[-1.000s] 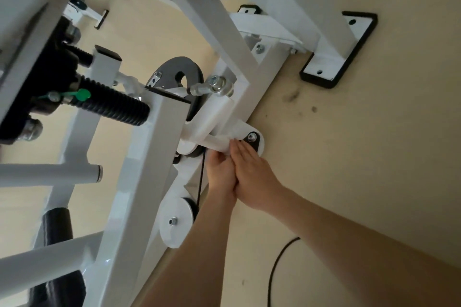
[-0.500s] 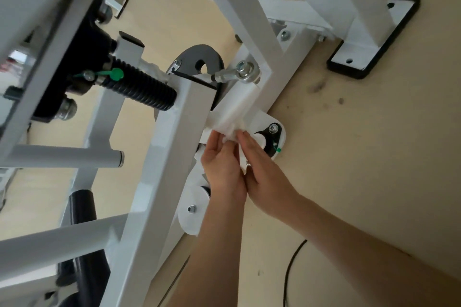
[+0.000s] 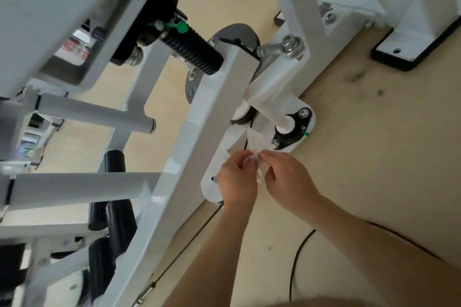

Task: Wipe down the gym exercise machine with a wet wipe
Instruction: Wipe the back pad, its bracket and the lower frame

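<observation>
Pale beige floor (image 3: 361, 157) fills the background, with dark scuff marks (image 3: 356, 76) near the upper right. The white machine frame (image 3: 199, 147) crosses the view from lower left to upper right.

Hidden or unclear:
- The wet wipe (image 3: 255, 143) is thin, white and half see-through. Against the white frame its edges are hard to trace. It fans upward from your fingertips toward the black bearing plate (image 3: 291, 129). Whether it touches the metal cannot be told.
- Your left hand (image 3: 237, 179) covers part of the white pulley disc (image 3: 212, 189).
- The lower left of the frame sits in shadow. The black padded rollers (image 3: 114, 159) there blur together, so their count is uncertain.
- The black-edged foot plate (image 3: 409, 50) is cut by the right edge of the view.

Hands: both of yours pinch the wipe, fingers curled. The left hand takes the wipe's left side and your right hand (image 3: 287, 177) its right side. The fingertips meet just below the bearing plate.

Open room: bare floor lies to the right of your right hand and forearm. To the left, the slanted frame beam stands just beside your left hand. A black cable (image 3: 296, 257) curves on the floor beneath your right forearm.

Counts:
- hands: two
- wipes: one
- green tags: two, the first (image 3: 181, 27) by the black ribbed sleeve (image 3: 194, 50), the second (image 3: 307, 134) at the bearing plate's edge
- ribbed sleeves: one
</observation>
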The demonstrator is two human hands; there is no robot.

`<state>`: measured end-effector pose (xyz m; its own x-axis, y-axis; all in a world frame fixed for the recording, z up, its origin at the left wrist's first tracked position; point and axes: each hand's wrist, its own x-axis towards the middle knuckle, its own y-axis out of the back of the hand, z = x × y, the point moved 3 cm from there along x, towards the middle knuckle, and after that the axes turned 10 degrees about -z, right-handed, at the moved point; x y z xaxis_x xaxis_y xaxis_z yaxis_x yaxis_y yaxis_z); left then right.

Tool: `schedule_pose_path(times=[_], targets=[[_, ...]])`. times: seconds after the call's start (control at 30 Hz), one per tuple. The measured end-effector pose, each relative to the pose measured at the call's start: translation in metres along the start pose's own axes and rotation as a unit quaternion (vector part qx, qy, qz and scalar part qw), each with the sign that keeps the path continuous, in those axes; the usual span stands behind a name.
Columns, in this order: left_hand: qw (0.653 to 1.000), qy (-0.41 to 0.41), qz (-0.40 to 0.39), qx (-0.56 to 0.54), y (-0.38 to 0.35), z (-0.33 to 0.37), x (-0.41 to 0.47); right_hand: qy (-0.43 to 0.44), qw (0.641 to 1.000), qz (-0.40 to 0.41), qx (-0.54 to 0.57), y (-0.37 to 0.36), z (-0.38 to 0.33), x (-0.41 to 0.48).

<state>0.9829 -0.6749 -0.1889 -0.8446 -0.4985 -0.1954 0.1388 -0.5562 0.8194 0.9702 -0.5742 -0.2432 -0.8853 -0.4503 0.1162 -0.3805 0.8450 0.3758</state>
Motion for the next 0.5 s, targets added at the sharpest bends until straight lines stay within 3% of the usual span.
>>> schedule_pose_path(times=[0.07, 0.13, 0.2, 0.27, 0.37, 0.5], targets=[[0.993, -0.059, 0.040, 0.099, 0.019, -0.028, -0.006, 0.002, 0.996, -0.083, 0.016, -0.021, -0.005, -0.005], [0.974, -0.124, 0.080, 0.170, 0.032, -0.052, -0.011, 0.056, 0.989, -0.135, -0.021, -0.037, -0.014, -0.003], [0.957, -0.155, 0.094, 0.226, 0.039, -0.069, -0.018, 0.108, 0.969, -0.183, -0.128, -0.054, -0.024, -0.002], [0.940, -0.204, 0.096, 0.257, 0.041, -0.081, -0.024, 0.100, 0.936, -0.233, -0.242, -0.068, -0.029, -0.004], [0.941, -0.200, 0.050, 0.270, 0.036, -0.094, -0.029, 0.087, 0.903, -0.260, -0.332, -0.074, -0.036, 0.001], [0.926, -0.207, -0.025, 0.315, 0.026, -0.088, -0.030, 0.050, 0.909, -0.271, -0.314, -0.066, -0.034, 0.023]])
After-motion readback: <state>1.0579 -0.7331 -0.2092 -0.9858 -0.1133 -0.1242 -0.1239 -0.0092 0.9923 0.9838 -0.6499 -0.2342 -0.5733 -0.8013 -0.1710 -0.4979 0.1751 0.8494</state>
